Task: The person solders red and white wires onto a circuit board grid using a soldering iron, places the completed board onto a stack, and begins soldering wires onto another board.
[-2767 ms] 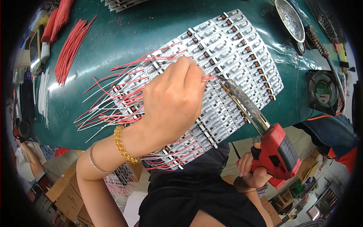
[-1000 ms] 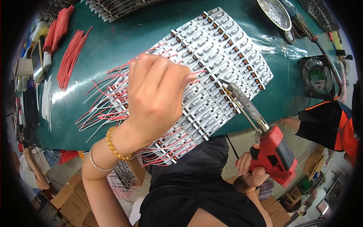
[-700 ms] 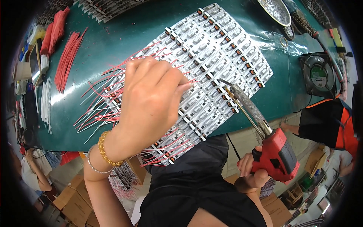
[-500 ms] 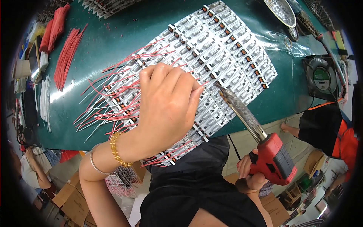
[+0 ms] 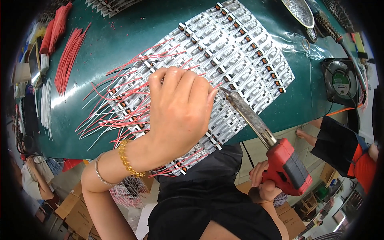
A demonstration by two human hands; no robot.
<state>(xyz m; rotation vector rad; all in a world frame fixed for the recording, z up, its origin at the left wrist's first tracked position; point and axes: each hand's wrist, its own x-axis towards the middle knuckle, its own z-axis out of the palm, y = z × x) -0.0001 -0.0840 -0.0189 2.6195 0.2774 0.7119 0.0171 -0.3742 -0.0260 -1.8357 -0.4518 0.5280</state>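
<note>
My left hand (image 5: pixel 180 112) is pinched over a panel of small grey circuit boards (image 5: pixel 240 66). A short end of red wire (image 5: pixel 218 85) sticks out past its fingertips; the rest is hidden under the hand. My right hand (image 5: pixel 262 185) grips a red and black soldering gun (image 5: pixel 287 166). The gun's dark tip (image 5: pixel 225 91) points up and left, close beside the wire end; whether it touches the board I cannot tell. Many red and white wires (image 5: pixel 116 104) trail off the panel's left side, and rows of small black and orange parts stand on it.
Bundles of red wire (image 5: pixel 70 62) and white wire (image 5: pixel 46 110) lie on the green tabletop (image 5: pixel 116 36) to the left. At the far right are a metal dish (image 5: pixel 298 14) and a small black fan (image 5: pixel 340 82). Another person (image 5: pixel 340 144) is beyond the right edge.
The soldering gun has shifted slightly up and left, its tip now nearer my left fingertips. My left hand has moved a little to the right. The person at right has shifted.
</note>
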